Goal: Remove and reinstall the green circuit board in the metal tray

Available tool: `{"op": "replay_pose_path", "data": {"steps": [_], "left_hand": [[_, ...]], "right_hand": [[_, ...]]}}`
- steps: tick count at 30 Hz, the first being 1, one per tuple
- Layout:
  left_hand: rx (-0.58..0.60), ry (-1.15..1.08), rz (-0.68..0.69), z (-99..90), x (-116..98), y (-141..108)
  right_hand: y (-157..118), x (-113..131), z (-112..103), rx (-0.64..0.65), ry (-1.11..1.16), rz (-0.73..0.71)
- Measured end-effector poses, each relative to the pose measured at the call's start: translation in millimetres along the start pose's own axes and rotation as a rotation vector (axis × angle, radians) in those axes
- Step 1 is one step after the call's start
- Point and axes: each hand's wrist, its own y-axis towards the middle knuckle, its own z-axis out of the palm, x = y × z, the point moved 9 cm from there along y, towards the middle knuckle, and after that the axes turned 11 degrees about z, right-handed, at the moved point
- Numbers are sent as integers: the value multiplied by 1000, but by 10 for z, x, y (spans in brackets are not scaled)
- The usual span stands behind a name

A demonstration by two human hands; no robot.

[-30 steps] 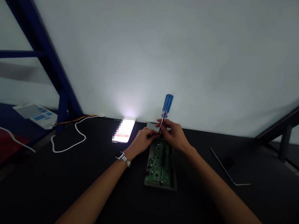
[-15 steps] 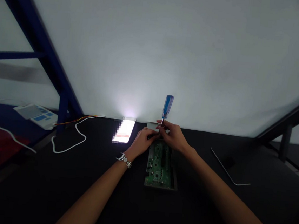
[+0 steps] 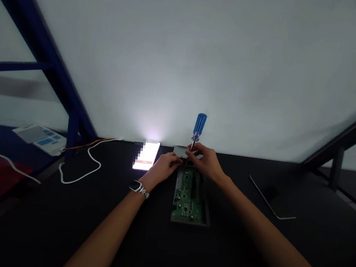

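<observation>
My right hand pinches the metal shaft of a screwdriver with a blue handle. The tool stands nearly upright, its tip down at the far end of a green circuit board. That board lies lengthwise in a dark metal frame on the black table. At the board's far left corner my left hand has its fingers curled together near the screwdriver tip; what they hold, if anything, is too dark to make out. A pale flat plate shows behind the fingers.
A lit phone lies left of the board by the wall. Farther left are a white cable and a white and blue card-like panel. A bent metal rod lies on the right. Blue frame bars rise at the left.
My left hand has drawn slightly left, away from the screwdriver shaft, and its wrist has turned so the watch face shows. The right hand stays on the screwdriver.
</observation>
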Motion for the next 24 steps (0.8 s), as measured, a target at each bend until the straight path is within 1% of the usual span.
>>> {"op": "replay_pose_path", "data": {"steps": [4,7,10,13,17,20,24], "left_hand": [[-42,37,12,16,-10,-1],[-81,13,3,49,-16,-6],[-114,-16,-5,93,-26,1],[-117,-38,-1,131,-58,27],[-154,-53,-19,59,-112,29],[-123,-69,-30,24,-167,-21],[-24,-105,-42,75,-197,-133]], "right_hand": [[12,-72,15,6,-42,42],[-2,-120,-33,-9,-8,88],[-50,-186,-98,-19,122,153],[-144,-284,-158,-32,305,214],[-340,-481,-198,-33,543,294],[-488,-620,-192,-31,682,336],[-610,-742,-143,-43,813,382]]}}
